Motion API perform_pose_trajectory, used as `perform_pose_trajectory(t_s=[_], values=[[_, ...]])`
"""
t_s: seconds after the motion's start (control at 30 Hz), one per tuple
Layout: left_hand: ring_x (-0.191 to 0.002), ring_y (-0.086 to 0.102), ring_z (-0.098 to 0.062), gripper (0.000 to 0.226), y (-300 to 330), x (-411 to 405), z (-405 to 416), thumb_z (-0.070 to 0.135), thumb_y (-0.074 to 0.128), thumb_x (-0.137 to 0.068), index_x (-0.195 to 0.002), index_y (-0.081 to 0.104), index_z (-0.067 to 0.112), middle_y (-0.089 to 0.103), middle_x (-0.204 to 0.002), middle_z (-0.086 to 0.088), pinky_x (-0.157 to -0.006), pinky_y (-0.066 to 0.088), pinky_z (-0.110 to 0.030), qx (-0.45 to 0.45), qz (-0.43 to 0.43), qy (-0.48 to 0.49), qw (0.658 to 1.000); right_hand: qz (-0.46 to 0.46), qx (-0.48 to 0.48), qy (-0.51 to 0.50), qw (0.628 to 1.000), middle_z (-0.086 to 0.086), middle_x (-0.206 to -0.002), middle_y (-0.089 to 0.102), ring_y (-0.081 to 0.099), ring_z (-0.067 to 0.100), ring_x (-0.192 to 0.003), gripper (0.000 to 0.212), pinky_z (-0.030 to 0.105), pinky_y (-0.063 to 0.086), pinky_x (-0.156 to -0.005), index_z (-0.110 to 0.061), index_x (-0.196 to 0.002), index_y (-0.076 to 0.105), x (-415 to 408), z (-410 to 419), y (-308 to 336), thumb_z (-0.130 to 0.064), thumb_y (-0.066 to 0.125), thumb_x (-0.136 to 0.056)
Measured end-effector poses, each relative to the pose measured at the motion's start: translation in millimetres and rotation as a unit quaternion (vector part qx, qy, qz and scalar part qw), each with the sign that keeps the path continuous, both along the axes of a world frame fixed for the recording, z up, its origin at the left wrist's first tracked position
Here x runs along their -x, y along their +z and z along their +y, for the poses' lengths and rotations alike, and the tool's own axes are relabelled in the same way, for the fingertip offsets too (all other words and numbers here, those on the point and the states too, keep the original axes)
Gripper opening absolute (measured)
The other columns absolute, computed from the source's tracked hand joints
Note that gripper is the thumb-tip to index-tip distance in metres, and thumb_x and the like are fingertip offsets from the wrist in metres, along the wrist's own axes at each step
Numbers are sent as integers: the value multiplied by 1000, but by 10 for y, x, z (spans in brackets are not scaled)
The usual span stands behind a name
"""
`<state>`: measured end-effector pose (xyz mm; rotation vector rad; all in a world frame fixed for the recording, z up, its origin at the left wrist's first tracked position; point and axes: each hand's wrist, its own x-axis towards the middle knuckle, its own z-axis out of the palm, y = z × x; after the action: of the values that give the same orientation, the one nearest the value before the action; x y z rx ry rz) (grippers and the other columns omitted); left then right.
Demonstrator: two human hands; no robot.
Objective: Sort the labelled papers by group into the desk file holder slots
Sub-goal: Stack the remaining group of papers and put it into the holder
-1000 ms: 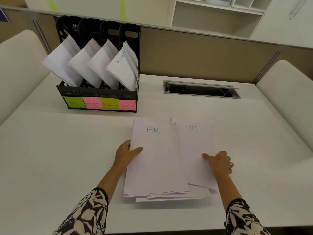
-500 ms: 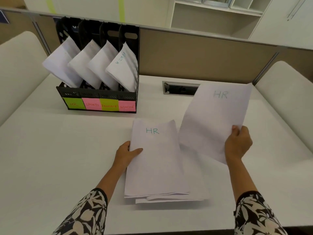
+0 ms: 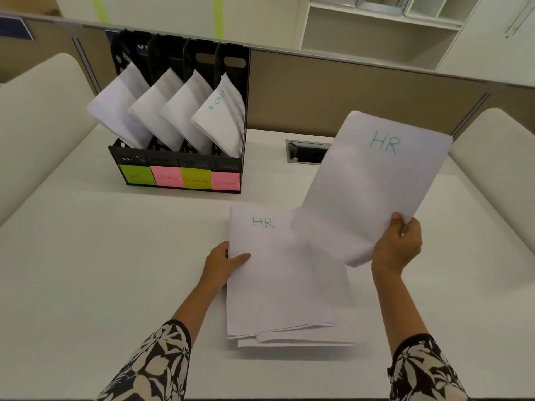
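A stack of white papers [image 3: 278, 285] lies on the desk in front of me, its top sheet marked HR in teal. My left hand [image 3: 223, 263] holds the stack's left edge, thumb on top. My right hand [image 3: 398, 246] grips the lower right corner of a single HR sheet [image 3: 373, 186], lifted and tilted above the desk to the right of the stack. The black file holder [image 3: 179, 163] stands at the back left with four slots tagged HR, SPORTS, FINANCE and ADMIN on green and pink notes. Each slot has white papers leaning in it.
A metal cable slot [image 3: 307, 151] is set in the desk behind the lifted sheet. A beige partition [image 3: 333, 91] runs along the desk's far edge. Cream chair backs [image 3: 498, 157] flank the desk on both sides.
My right hand has picked the right-hand HR sheet up off the desk and raised it; it now sits a little lower and nearer the stack than half a second ago. My left hand stays put.
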<state>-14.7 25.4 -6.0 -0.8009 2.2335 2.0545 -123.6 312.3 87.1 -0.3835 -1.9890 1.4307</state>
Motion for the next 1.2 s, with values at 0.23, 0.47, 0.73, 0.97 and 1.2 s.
perform_pose_trajectory(t_s=[0.23,0.47,0.73,0.97,1.2], values=[[-91,65,-23,31,-17,-1,-10,32,68,-84,-107,60,13,67,-106,-7,-82,55,-38,2,9,-5,1000,-104,-49,125,985,-2,-57,40,36,14,-54,34,26,31,-53,-14,-64,41,-101,-108,-330,-25,55,-92],[-91,61,-20,57,12,51,-11,71,39,-82,-101,60,21,64,-100,-1,-84,49,-32,-26,-37,21,999,-226,-170,317,905,0,-58,40,37,15,-56,33,18,29,-50,-13,-65,39,-510,-409,-744,-18,59,-91],[-91,64,-15,36,-36,-28,-81,23,69,-84,-117,60,13,65,-107,0,-75,50,-22,41,32,-8,999,-267,-209,241,909,12,-114,62,56,29,-104,35,39,46,-95,-9,-123,55,-679,-540,-761,-17,60,-90],[-78,65,-7,24,-42,-337,-849,26,73,-80,-102,63,26,68,-93,3,-59,50,-20,63,20,74,995,-413,-249,115,869,19,-130,46,42,41,-122,81,52,38,-97,-8,-132,39,-528,-324,-721,-42,78,-70],[-81,68,-16,32,-68,-602,-1293,39,76,-75,-102,62,30,68,-92,12,-59,53,-26,28,-26,113,993,-301,-144,114,936,18,-94,70,55,25,-71,18,27,38,-61,-4,-92,64,-385,-48,-712,-18,69,-82]])
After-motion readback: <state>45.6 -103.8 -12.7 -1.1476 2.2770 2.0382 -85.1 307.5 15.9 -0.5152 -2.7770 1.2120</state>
